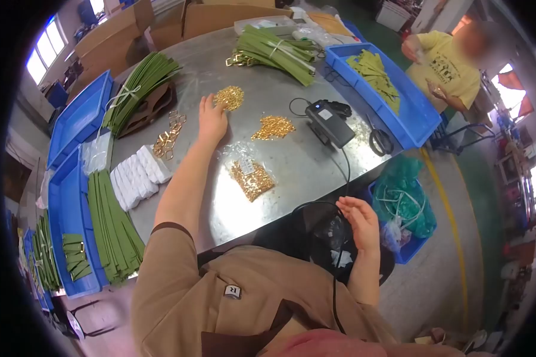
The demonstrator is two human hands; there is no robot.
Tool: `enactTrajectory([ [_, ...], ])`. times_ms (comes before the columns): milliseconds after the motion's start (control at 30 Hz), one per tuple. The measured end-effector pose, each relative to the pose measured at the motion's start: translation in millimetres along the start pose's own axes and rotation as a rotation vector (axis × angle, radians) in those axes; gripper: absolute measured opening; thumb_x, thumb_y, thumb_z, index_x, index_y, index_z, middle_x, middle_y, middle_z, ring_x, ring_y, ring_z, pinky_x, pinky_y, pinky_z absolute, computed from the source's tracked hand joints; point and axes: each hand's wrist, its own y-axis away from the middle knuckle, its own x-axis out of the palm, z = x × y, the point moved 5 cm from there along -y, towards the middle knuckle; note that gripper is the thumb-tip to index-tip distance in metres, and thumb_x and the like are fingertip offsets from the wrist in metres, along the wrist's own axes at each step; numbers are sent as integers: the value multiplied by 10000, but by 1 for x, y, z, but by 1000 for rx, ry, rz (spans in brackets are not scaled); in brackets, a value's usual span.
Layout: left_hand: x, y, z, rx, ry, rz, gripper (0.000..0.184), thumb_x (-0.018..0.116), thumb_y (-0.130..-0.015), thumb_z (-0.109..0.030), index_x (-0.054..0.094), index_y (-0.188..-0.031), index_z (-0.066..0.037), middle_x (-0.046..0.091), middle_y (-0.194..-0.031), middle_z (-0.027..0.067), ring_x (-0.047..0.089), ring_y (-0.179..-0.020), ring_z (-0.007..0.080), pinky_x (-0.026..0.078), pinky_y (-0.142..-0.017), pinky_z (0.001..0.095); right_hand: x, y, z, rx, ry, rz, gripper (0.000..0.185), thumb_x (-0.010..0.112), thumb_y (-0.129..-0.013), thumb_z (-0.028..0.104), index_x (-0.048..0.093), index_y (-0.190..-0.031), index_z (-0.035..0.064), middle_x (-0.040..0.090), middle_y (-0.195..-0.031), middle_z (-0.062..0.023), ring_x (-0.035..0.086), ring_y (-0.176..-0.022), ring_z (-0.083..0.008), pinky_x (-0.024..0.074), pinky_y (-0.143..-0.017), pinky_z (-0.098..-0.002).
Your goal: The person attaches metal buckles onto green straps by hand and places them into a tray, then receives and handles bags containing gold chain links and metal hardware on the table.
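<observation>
My left hand (212, 121) reaches over the metal table, its extended fingers at the left edge of a round pile of small gold pieces (229, 98). Its fingertips look apart, and no held piece can be made out. Off the table's front edge, my right hand (361, 221) is raised with loosely bent fingers, nothing visible in it, close to a black cable. A second gold heap (273, 127) lies right of the first. Nearer me is a clear bag of gold pieces (253, 178). Gold rectangular buckles (170, 135) lie left of my left forearm.
A black device (330, 123) with cables sits right. Green strap bundles (275, 50) lie at the back and left, near white wrapped packs (138, 177). Blue trays (420, 128) flank the table. A person in a yellow shirt (446, 65) is beyond. A blue bin (409, 254) stands below right.
</observation>
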Motion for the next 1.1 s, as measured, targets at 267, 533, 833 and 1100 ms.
enactTrajectory([
  [267, -32, -12, -5, 2, 114, 44, 340, 616, -826, -136, 660, -1139, -12, 515, -1328, 276, 482, -1235, 430, 378, -1075, 473, 22, -22, 11, -21, 82, 41, 239, 556, -959, 76, 618, -1163, -33, 665, -1136, -133, 639, -1069, -197, 488, -949, -313],
  [533, -67, 53, 34, -68, 382, 230, 276, 618, -848, -110, 649, -1103, -10, 534, -1346, 215, 476, -1294, 349, 342, -1102, 408, 51, -68, -10, -20, 19, 194, 257, 574, -975, 129, 602, -1204, 15, 664, -1114, -62, 624, -1043, -119, 517, -853, -268],
  [833, -198, -9, -114, 214, 642, -13, 259, 550, -931, -42, 610, -1174, 29, 527, -1377, 192, 460, -1325, 292, 317, -1119, 401, 148, -94, 76, -341, 644, 716, 342, 524, -1002, 217, 580, -1274, 17, 668, -1158, -105, 620, -1088, -183, 459, -983, -335],
  [1100, -267, 62, -156, 217, 523, 77, 219, 564, -914, -86, 680, -1079, -1, 640, -1027, 144, 609, -1018, 283, 456, -902, 363, 196, -43, 52, -53, 838, 992, 519, 486, -921, 128, 489, -1438, 172, 491, -700, 16, 460, -642, -88, 424, -607, -265],
])
